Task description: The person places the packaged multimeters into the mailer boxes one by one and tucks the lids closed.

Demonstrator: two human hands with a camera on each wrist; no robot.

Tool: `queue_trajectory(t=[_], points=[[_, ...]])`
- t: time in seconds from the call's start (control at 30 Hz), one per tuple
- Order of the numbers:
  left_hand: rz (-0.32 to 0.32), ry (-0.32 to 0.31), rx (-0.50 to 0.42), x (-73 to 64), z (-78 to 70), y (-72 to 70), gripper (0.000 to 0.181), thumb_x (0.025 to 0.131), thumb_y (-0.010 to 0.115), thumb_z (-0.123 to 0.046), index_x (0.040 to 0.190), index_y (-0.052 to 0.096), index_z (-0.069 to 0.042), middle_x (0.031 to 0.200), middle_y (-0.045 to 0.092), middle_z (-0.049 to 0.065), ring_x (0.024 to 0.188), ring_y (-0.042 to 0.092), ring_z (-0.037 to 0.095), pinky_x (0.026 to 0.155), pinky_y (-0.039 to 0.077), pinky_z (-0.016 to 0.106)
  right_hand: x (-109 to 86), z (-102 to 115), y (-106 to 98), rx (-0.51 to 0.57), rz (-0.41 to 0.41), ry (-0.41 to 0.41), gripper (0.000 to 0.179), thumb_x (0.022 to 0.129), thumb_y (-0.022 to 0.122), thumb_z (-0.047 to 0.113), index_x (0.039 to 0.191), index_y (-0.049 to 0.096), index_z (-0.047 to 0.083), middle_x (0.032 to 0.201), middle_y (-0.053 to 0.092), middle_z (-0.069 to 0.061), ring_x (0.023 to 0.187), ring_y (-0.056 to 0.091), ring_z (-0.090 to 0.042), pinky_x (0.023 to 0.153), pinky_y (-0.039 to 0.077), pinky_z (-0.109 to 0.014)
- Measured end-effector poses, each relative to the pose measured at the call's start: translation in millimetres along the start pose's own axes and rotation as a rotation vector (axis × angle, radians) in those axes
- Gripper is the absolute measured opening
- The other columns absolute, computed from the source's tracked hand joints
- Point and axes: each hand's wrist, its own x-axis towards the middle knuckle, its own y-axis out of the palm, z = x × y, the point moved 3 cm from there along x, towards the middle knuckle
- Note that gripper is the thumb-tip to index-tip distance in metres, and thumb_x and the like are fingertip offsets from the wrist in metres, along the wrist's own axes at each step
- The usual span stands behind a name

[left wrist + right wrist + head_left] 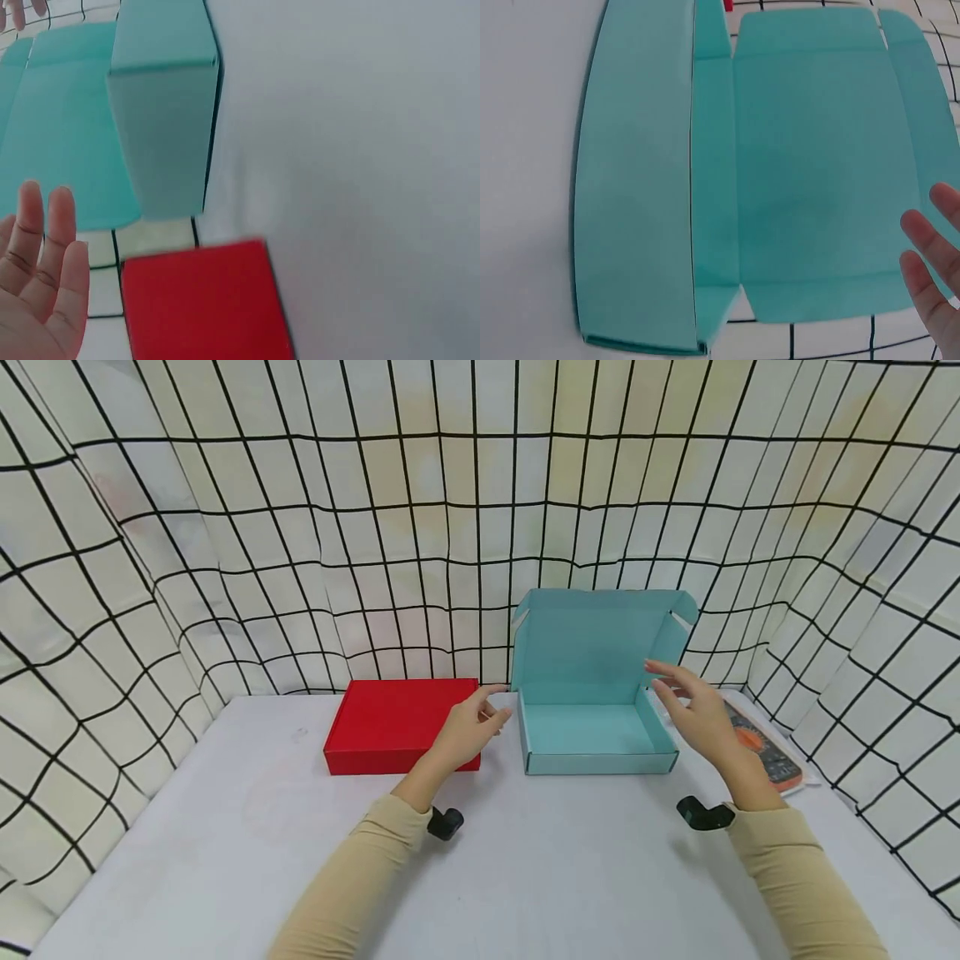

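Note:
A turquoise cardboard box point(600, 727) stands on the white table with its lid point(592, 643) raised and its inside bare. My right hand point(693, 706) hovers by the box's right side, fingers loosely bent and holding nothing; the right wrist view shows its fingertips point(922, 225) beside the lid. Over the right end of a closed red box point(397, 714), my left hand point(467, 727) reaches toward the turquoise box's left side. Its fingers are relaxed around nothing, and in the left wrist view the left hand point(45, 285) appears apart from both boxes.
An orange and dark grey multimeter point(765, 752) lies to the right of the turquoise box, partly behind my right hand. White cloth with black grid lines point(420, 527) encloses the table point(525, 868) at the back and sides. Each wrist carries a small black camera point(705, 814).

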Motion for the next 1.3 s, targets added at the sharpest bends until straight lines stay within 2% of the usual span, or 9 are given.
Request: queue_trajectory(t=[0.23,0.27,0.33,0.43,0.5,0.57,0.8,1.1,1.3], points=[[0.070,-0.117,-0.070,-0.8,7.7,19.1,0.058,0.104,0.062,-0.025,0.156,0.041,-0.011,0.088,0.066,0.011,0.083,0.070,0.033,0.076,0.050,0.036,-5.4,-17,-6,-0.013,0.023,0.041,0.037,0.109,0.051,0.013,0.142,0.056,-0.002,0.140,0.059,-0.024,0.121,0.056,-0.042,0.097,0.046,-0.058],[0.080,-0.129,-0.071,-1.1,8.3,20.6,0.060,0.103,0.062,-0.026,0.157,0.040,-0.012,0.088,0.066,0.011,0.081,0.070,0.032,0.077,0.050,0.036,-6.5,-20,-7,-0.020,0.022,0.053,0.037,0.109,0.051,0.014,0.142,0.056,-0.002,0.139,0.059,-0.024,0.120,0.056,-0.042,0.096,0.046,-0.058],[0.096,-0.143,-0.069,-1.4,8.4,22.8,0.062,0.103,0.062,-0.025,0.158,0.037,-0.011,0.088,0.066,0.010,0.078,0.070,0.029,0.080,0.052,0.038,-9.5,-28,-10,-0.034,0.019,0.080,0.038,0.110,0.050,0.016,0.143,0.056,-0.002,0.137,0.059,-0.025,0.115,0.059,-0.044,0.092,0.052,-0.044],[0.117,-0.153,-0.061,-1.8,7.2,26.1,0.063,0.103,0.061,-0.024,0.159,0.034,-0.010,0.087,0.066,0.008,0.076,0.070,0.027,0.082,0.052,0.041,-15.2,-40,-16,-0.059,0.019,0.134,0.040,0.111,0.048,0.020,0.145,0.054,-0.001,0.137,0.058,-0.027,0.114,0.059,-0.046,0.090,0.053,-0.045],[0.129,-0.166,-0.053,-2.9,7.7,29.3,0.064,0.104,0.060,-0.024,0.159,0.032,-0.010,0.086,0.067,0.008,0.075,0.069,0.025,0.082,0.053,0.042,-19.0,-48,-21,-0.064,0.027,0.167,0.042,0.111,0.047,0.022,0.146,0.053,-0.001,0.138,0.056,-0.028,0.118,0.057,-0.049,0.093,0.053,-0.050],[0.144,-0.189,-0.046,-5.2,9.4,33.0,0.066,0.104,0.060,-0.025,0.160,0.029,-0.010,0.085,0.067,0.009,0.074,0.069,0.025,0.080,0.053,0.041,-22.7,-55,-24,-0.079,0.046,0.195,0.044,0.111,0.046,0.024,0.147,0.051,-0.002,0.141,0.054,-0.029,0.126,0.051,-0.050,0.098,0.043,-0.067],[0.194,-0.265,-0.048,-8.4,14.7,41.3,0.067,0.105,0.056,-0.024,0.162,0.024,-0.011,0.089,0.067,0.012,0.070,0.066,0.021,0.068,0.055,0.033,-37.1,-87,-32,-0.160,0.168,0.266,0.053,0.110,0.049,0.028,0.153,0.041,-0.002,0.151,0.040,-0.033,0.139,0.034,-0.056,0.105,0.031,-0.073],[0.251,-0.359,-0.222,-3.1,14.5,49.6,0.067,0.107,0.052,-0.017,0.164,0.018,-0.014,0.087,0.065,0.013,0.067,0.063,0.020,0.060,0.051,0.026,-49.3,-120,-41,-0.347,0.273,0.397,0.083,0.103,0.060,0.043,0.157,0.022,-0.007,0.149,0.029,-0.043,0.131,0.031,-0.063,0.098,0.031,-0.078],[0.253,-0.406,-0.216,0.9,15.9,54.8,0.067,0.107,0.053,-0.018,0.164,0.017,-0.014,0.083,0.063,0.012,0.065,0.062,0.018,0.057,0.049,0.024,-54.2,-134,-43,-0.398,0.297,0.477,0.096,0.097,0.064,0.052,0.158,0.018,-0.006,0.149,0.024,-0.046,0.133,0.025,-0.066,0.103,0.025,-0.078]])
